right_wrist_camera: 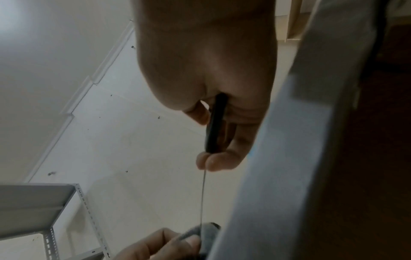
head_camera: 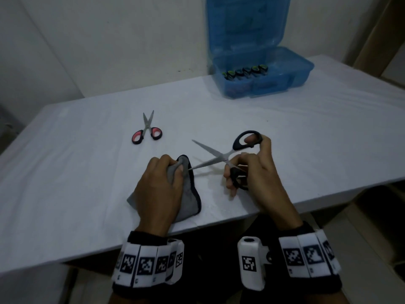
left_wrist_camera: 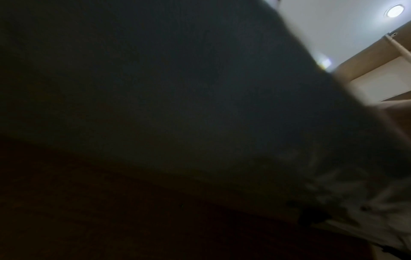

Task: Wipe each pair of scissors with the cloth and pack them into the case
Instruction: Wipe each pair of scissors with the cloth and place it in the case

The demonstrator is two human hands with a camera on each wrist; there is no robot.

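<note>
With several scissors already standing in the blue case (head_camera: 260, 77) beyond my hands, my right hand (head_camera: 252, 172) grips the spread black scissors (head_camera: 225, 157), my left hand (head_camera: 162, 183) pinches the cloth (head_camera: 190, 200) onto one blade tip, and the red-handled scissors (head_camera: 147, 129) lie unwiped on the tabletop (head_camera: 87, 172) farther from the case.

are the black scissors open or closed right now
Open. The black scissors have their blades spread in an X, one tip at the cloth.
</note>
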